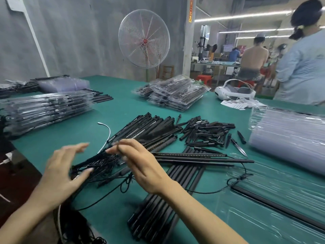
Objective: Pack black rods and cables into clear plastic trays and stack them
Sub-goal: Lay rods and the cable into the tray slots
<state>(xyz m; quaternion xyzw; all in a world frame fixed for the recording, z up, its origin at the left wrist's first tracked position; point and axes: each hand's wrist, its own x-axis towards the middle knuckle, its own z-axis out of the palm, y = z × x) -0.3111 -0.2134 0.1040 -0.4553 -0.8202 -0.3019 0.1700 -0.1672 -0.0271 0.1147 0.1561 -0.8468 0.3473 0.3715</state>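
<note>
A tangled bundle of black cables [98, 164] lies on the green table near the front left. My left hand [61, 175] hovers over it with fingers spread and its thumb touching the bundle. My right hand [140, 162] reaches in from the right, its fairly straight fingertips at the bundle's top. Black rods [149, 129] are heaped behind the hands, and longer rods [158, 208] lie under my right forearm. A clear tray [281, 189] at the front right holds one black rod [274, 206] with a cable trailing from it.
Short black spikes [207, 132] are scattered mid-table. Empty trays [288, 138] are stacked at the right; packed tray stacks sit at the left [44, 108] and at the back [175, 94]. A white cable [107, 136], a white headset [235, 92] and a standing person [302, 64] are nearby.
</note>
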